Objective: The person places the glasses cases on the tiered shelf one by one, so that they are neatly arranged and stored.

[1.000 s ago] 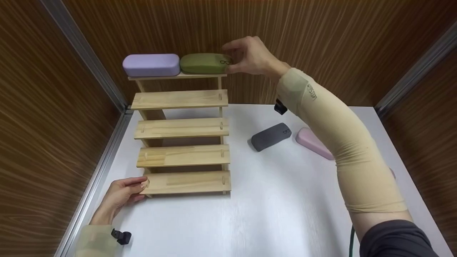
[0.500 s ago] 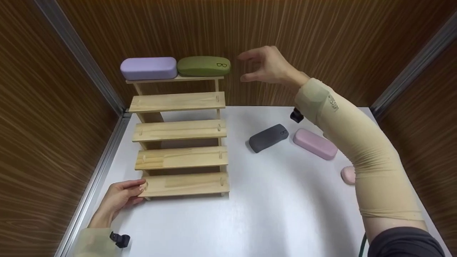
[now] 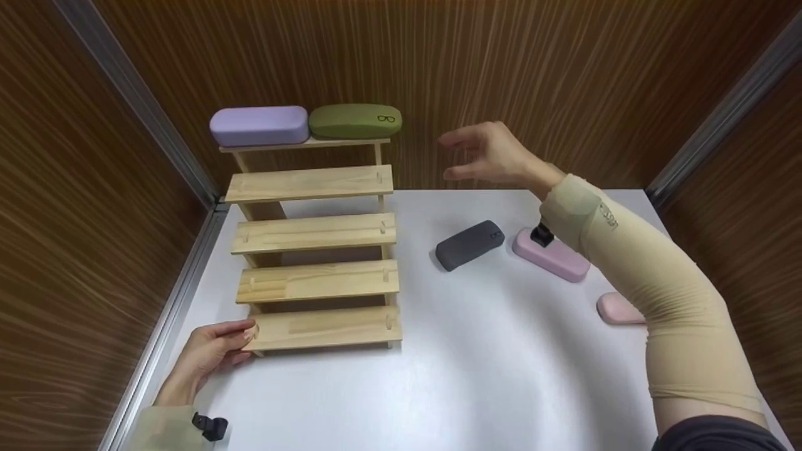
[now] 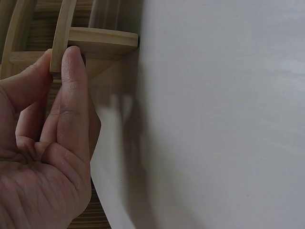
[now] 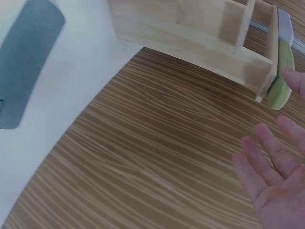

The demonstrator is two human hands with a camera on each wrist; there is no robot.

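Note:
My left hand (image 3: 207,351) pinches the left end of the lowest shelf board (image 3: 326,329) of a stepped wooden rack; in the left wrist view thumb and fingers (image 4: 74,95) lie on either side of the board. On the rack's top board a lavender glasses case (image 3: 260,126) and an olive-green glasses case (image 3: 355,122) sit end to end. Right of the rack, my right hand (image 3: 492,153) is in the air before the back wall, fingers spread and holding nothing. A dark grey glasses case (image 3: 470,245) lies on the white table below it.
A pink glasses case (image 3: 557,258) lies partly behind the right wrist's camera, and a paler pink case (image 3: 619,309) is partly covered by the right sleeve. Wood-grain walls (image 3: 564,81) enclose the white table (image 3: 438,388) at the back and sides.
My right hand has left the olive-green case's end and moved right and down, toward the grey case. Both pink cases have come into view. My left hand keeps its hold on the rack.

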